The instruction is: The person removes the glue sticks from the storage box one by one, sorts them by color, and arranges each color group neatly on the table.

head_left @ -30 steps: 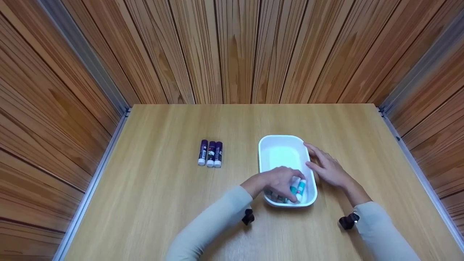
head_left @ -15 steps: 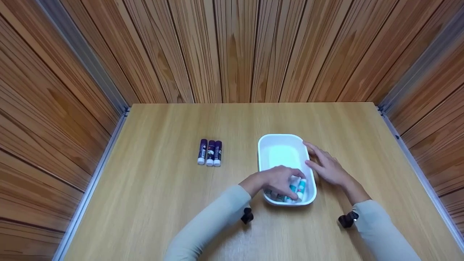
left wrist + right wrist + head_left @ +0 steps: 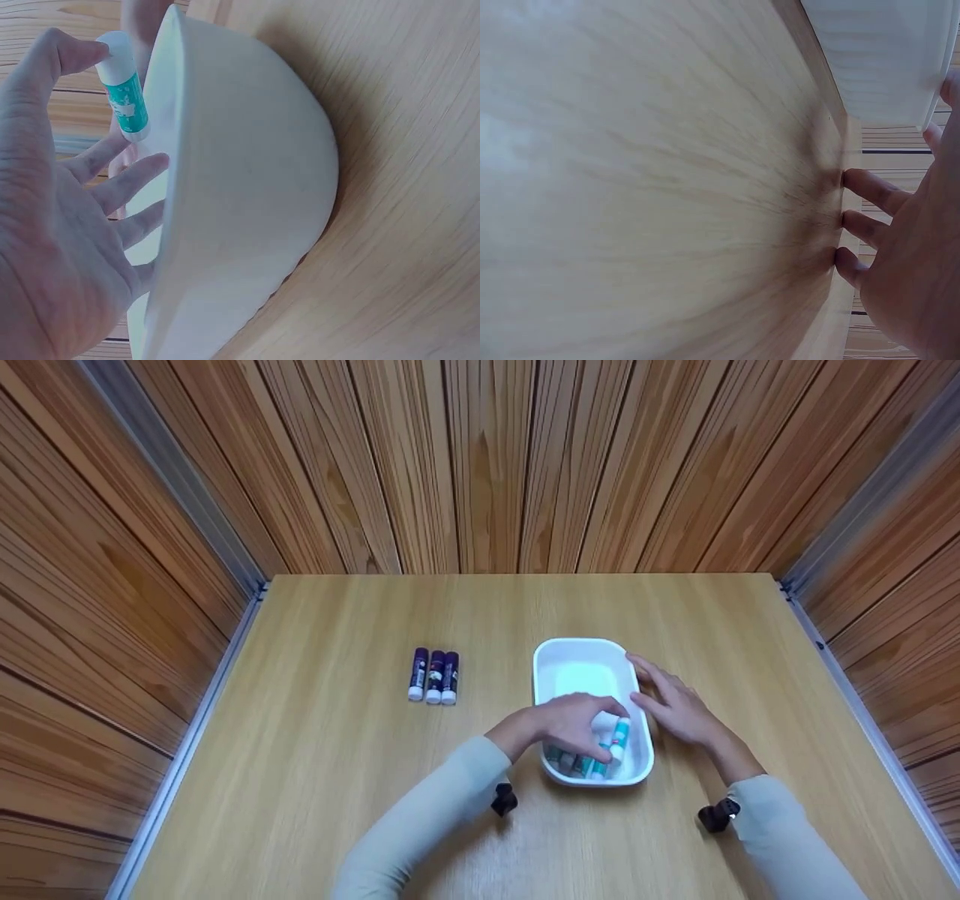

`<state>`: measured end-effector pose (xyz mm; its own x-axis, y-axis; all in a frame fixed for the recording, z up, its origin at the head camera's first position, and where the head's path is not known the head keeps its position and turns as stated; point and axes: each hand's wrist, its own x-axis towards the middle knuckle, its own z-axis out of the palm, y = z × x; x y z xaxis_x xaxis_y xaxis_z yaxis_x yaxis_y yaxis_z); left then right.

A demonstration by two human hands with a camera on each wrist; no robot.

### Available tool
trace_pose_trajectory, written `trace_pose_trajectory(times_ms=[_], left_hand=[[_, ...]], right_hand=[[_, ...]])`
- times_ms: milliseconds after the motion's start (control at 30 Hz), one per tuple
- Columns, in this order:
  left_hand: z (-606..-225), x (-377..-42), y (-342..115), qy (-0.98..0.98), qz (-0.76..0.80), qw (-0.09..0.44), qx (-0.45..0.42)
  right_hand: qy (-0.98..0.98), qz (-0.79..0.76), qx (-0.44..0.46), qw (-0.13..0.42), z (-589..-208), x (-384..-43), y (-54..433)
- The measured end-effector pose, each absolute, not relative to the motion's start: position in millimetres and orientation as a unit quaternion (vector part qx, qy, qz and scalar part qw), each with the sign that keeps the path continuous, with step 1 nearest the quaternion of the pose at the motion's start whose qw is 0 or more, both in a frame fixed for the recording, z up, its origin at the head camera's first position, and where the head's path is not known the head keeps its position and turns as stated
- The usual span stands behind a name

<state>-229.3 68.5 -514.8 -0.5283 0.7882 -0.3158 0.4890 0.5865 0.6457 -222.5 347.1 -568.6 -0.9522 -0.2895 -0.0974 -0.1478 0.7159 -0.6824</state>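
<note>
My left hand [image 3: 577, 725] is over the near half of a white plastic bin [image 3: 585, 643], pinching a white and teal glue stick [image 3: 619, 740] end to end between thumb and index finger. In the left wrist view this glue stick [image 3: 124, 94] is at rim height, the other fingers spread beside it. Several more teal glue sticks [image 3: 598, 769] lie in the bin's near end, partly hidden by the hand. My right hand [image 3: 679, 711] touches the bin's right rim with thumb and index finger. The right wrist view shows its other fingertips [image 3: 847, 178] resting on the table.
Three purple glue sticks [image 3: 434, 677] with white ends lie side by side on the wooden table [image 3: 337, 765], left of the bin. Wood-panelled walls [image 3: 487, 472] enclose the back and both sides, with metal rails [image 3: 191, 742] along the side edges.
My left hand has risen slightly and moved away from the bin's near wall, lifting the pinched glue stick off the others. The right hand and the bin stay put.
</note>
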Motion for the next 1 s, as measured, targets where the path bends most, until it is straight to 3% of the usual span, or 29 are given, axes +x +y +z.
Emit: trace_pose_trajectory(times_ms=[1000], left_hand=[[-505.2,-223.0,18.9,0.832,0.361,0.242,0.346]], right_hand=[[0.919,-0.362,-0.116,0.102,-569.2,-223.0,347.4]])
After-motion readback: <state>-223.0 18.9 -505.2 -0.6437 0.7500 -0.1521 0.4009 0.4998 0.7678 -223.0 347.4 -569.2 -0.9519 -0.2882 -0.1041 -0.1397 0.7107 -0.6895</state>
